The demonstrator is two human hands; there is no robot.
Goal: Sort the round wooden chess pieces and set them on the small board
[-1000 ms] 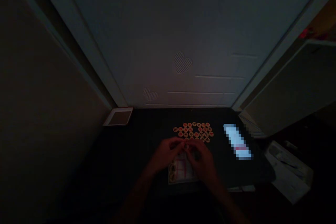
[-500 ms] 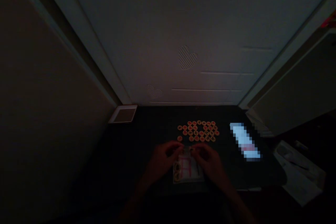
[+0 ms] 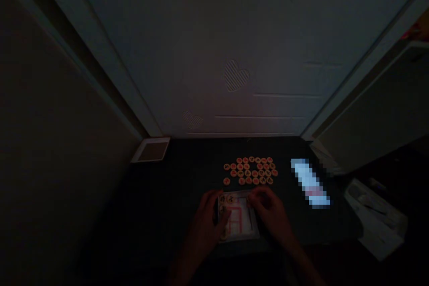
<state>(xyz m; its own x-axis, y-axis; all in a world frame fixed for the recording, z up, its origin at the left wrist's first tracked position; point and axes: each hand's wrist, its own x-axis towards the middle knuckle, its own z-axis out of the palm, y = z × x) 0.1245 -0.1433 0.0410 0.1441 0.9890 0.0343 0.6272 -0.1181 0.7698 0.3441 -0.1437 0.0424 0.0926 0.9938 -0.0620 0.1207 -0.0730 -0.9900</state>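
Note:
A shallow, clear-looking box (image 3: 246, 228) with red printed lines lies at the table's near side. Several round Chinese chess pieces (image 3: 230, 199) sit along its far and left edges, some partly under my thumb. My left hand (image 3: 206, 219) is closed around the box's left side, thumb over the inside, fingers along the outer edge. At the far right corner, my right hand (image 3: 268, 205) pinches a chess piece (image 3: 248, 198), mostly hidden by the fingertips. Beyond the hands, several more chess pieces (image 3: 248, 173) lie in rough rows, with red or dark characters.
The dark table (image 3: 187, 165) stands against a pale panel (image 3: 201, 53) with heart patterns. A bright, pixelated rectangle (image 3: 310, 183) lies to the right. In the back left corner is a white-rimmed tray (image 3: 167, 142). A white box (image 3: 378, 214) sits beyond the right edge.
My hands have moved apart from the box's far edge: the left is now at its left side, the right at the far right corner. Pieces along the far edge now show. The view shifted slightly.

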